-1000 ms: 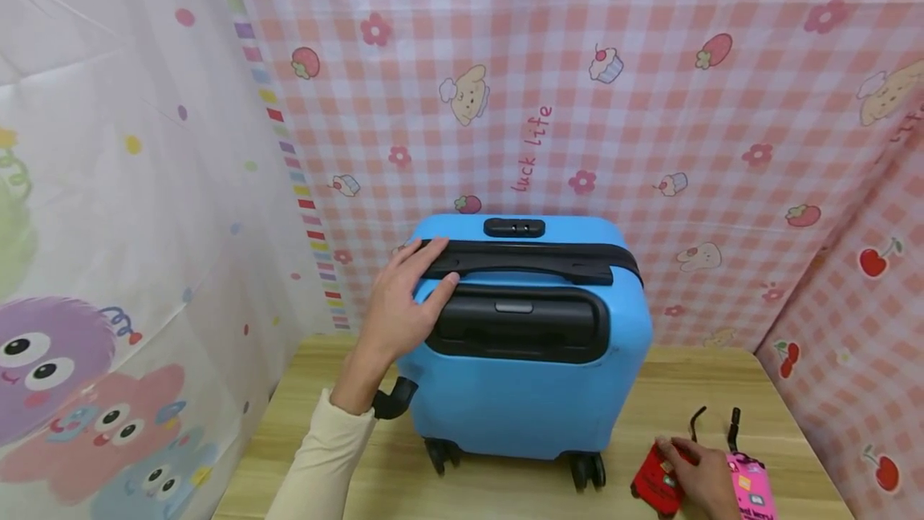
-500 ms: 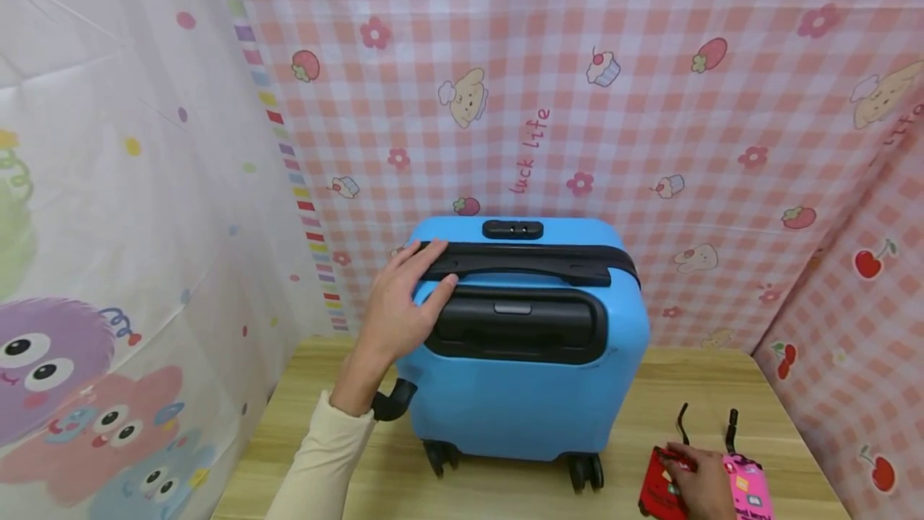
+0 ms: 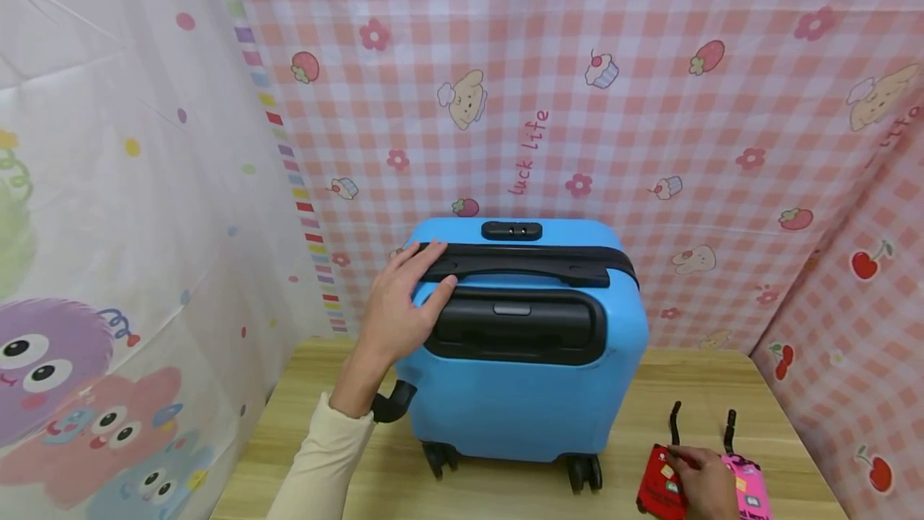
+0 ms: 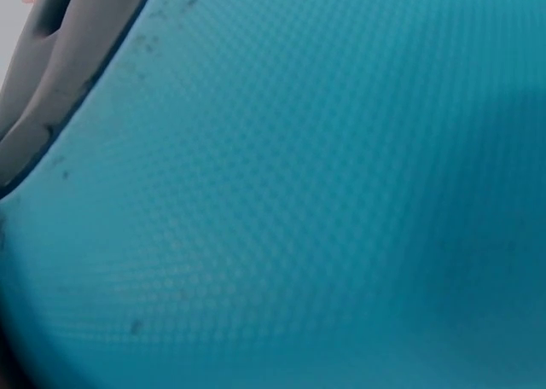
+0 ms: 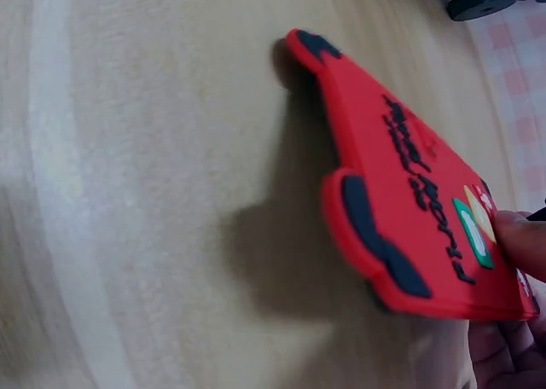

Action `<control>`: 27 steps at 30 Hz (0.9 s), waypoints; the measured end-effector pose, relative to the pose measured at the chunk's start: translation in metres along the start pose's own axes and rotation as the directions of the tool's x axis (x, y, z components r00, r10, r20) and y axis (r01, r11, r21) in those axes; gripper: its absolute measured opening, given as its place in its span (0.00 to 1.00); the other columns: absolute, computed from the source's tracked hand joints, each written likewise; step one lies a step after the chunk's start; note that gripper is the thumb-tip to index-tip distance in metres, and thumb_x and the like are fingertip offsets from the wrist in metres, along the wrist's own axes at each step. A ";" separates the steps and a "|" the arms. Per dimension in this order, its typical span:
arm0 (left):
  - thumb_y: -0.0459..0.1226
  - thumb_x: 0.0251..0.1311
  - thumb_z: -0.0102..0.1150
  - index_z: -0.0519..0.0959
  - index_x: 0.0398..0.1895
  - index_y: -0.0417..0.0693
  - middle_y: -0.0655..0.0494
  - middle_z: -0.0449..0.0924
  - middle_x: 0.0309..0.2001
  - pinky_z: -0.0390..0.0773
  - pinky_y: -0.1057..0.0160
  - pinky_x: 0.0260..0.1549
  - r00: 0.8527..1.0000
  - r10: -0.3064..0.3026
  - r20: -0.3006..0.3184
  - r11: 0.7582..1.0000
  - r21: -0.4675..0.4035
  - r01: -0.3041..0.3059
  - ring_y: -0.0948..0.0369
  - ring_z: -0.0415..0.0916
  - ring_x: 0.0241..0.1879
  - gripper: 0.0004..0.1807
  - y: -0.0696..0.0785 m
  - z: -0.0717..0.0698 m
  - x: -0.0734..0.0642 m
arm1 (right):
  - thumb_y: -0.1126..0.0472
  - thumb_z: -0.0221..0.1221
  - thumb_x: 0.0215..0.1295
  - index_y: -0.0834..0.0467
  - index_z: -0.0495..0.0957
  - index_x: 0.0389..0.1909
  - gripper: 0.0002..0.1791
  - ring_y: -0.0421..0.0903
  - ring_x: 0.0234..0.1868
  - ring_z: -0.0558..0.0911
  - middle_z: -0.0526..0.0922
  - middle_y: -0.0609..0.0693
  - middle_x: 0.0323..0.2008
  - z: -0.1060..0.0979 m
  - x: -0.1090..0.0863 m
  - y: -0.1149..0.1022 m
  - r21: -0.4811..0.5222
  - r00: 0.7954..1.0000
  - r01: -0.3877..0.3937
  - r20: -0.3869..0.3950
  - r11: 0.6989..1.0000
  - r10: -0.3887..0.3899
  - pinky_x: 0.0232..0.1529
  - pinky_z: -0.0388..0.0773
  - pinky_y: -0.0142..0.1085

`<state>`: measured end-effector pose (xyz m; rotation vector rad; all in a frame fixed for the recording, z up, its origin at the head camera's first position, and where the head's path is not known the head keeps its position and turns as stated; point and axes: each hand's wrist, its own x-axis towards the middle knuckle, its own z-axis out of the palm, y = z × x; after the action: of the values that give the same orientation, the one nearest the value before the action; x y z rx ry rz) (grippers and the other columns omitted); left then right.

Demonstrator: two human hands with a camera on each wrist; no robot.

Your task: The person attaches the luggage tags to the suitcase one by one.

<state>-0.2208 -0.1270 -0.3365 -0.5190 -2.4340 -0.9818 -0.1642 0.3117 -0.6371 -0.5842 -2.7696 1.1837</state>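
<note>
A light-blue hard-shell suitcase (image 3: pixel 512 412) stands upright on its black wheels. My left hand (image 3: pixel 400 311) rests over its upper left corner, fingers laid on the black top handle (image 3: pixel 534 265) and thumb toward the front. Blue ribbed shell fills most of the left wrist view. Low at right, my right hand (image 3: pixel 709 484) pinches a red suitcase-shaped luggage tag (image 3: pixel 655 488) near its strap end. The right wrist view shows that tag (image 5: pixel 384 142) tilted off the wood, its shadow beneath and the thumb (image 5: pixel 522 246) on its printed face. Its black strap (image 3: pixel 674 422) points away from me.
Just right of my right hand lies a pink luggage tag (image 3: pixel 752 484) with a black strap (image 3: pixel 730 432). The wooden tabletop (image 3: pixel 693 375) meets a checked pink cloth (image 3: pixel 549 62) behind and at right. A white printed cloth (image 3: pixel 144 207) hangs at left.
The red tag has turned straighter in my right hand, and its strap has swung to the left. My left hand keeps its place on the suitcase.
</note>
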 end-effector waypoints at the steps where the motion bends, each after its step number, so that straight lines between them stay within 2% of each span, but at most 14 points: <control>1: 0.49 0.68 0.55 0.71 0.70 0.54 0.56 0.70 0.69 0.53 0.39 0.70 1.000 0.003 -0.002 1.000 0.000 -0.003 0.53 0.58 0.73 0.28 0.000 0.000 0.000 | 0.69 0.62 0.63 0.66 0.84 0.47 0.12 0.67 0.51 0.78 0.80 0.69 0.47 0.000 0.000 -0.001 0.006 1.000 0.000 -0.007 1.000 0.000 0.49 0.75 0.58; 9: 0.50 0.68 0.55 0.71 0.70 0.54 0.56 0.70 0.69 0.53 0.39 0.70 1.000 0.006 -0.007 1.000 -0.005 -0.007 0.53 0.58 0.73 0.28 0.000 0.000 0.000 | 0.66 0.64 0.62 0.67 0.84 0.47 0.13 0.68 0.49 0.80 0.82 0.69 0.48 -0.011 0.006 -0.010 0.028 0.998 0.061 0.019 0.998 -0.062 0.42 0.80 0.53; 14: 0.50 0.68 0.55 0.71 0.70 0.55 0.56 0.70 0.69 0.54 0.39 0.70 1.000 0.005 -0.004 1.000 0.002 -0.005 0.53 0.58 0.73 0.28 0.001 0.000 0.000 | 0.66 0.65 0.62 0.66 0.85 0.47 0.13 0.66 0.48 0.81 0.84 0.66 0.46 -0.016 0.006 -0.014 0.029 0.997 0.068 0.029 0.997 -0.069 0.42 0.80 0.54; 18: 0.49 0.68 0.55 0.72 0.70 0.55 0.55 0.71 0.69 0.54 0.38 0.70 1.000 0.007 -0.007 1.000 -0.002 -0.007 0.53 0.58 0.73 0.28 0.001 0.000 0.000 | 0.67 0.65 0.62 0.66 0.85 0.47 0.13 0.63 0.45 0.83 0.84 0.65 0.45 -0.018 0.004 -0.018 0.036 0.996 0.086 0.014 0.996 -0.087 0.38 0.82 0.48; 22: 0.49 0.67 0.55 0.72 0.70 0.54 0.55 0.71 0.69 0.54 0.38 0.69 1.000 0.016 -0.015 1.000 -0.001 -0.016 0.52 0.59 0.73 0.28 0.000 0.001 0.000 | 0.68 0.66 0.60 0.65 0.86 0.44 0.11 0.56 0.39 0.85 0.85 0.64 0.43 -0.023 0.003 -0.023 0.024 0.989 0.143 -0.039 0.989 -0.142 0.32 0.81 0.38; 27: 0.49 0.67 0.55 0.72 0.69 0.53 0.54 0.72 0.68 0.55 0.38 0.69 0.999 0.024 -0.022 1.000 0.002 -0.024 0.52 0.59 0.73 0.28 -0.001 0.001 -0.001 | 0.67 0.68 0.58 0.63 0.87 0.42 0.11 0.39 0.31 0.83 0.86 0.60 0.40 -0.031 0.001 -0.032 0.015 0.980 0.187 -0.073 0.982 -0.185 0.30 0.78 0.31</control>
<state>-0.2205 -0.1271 -0.3379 -0.5329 -2.4037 -0.9706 -0.1689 0.3134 -0.5933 -0.3484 -2.6788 1.1284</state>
